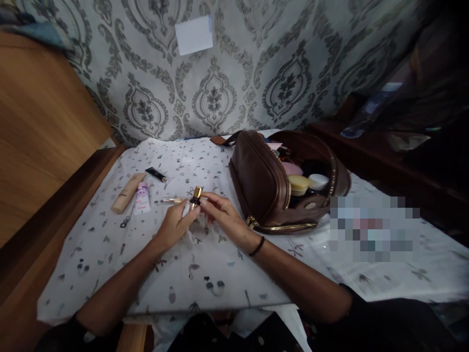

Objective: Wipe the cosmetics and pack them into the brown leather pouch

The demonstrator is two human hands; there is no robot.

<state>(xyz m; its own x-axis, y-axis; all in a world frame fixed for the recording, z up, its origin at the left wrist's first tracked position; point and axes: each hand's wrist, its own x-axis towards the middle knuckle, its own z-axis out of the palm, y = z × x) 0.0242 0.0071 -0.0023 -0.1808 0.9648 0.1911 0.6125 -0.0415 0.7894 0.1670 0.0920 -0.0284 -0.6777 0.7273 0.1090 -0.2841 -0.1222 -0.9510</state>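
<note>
My left hand (175,226) is closed around a small dark bottle (195,200) with a shiny gold cap, held upright above the table. The fingers of my right hand (229,220) are closed in at the bottle's right side, just below the cap. Something whitish shows between my hands and under the bottle; its kind is unclear. Past my left hand lies a slim tube with a gold-toned end (172,201). Further left are a beige bottle (128,193), a pink and white tube (142,199) and a black tube (157,174).
A brown bag (256,181) lies unzipped on the right, with jars and other items inside. A white patterned cloth (194,288) covers the table. Wooden furniture (44,127) borders the left, and a papered wall (234,83) the back. A blurred-out patch covers the right side.
</note>
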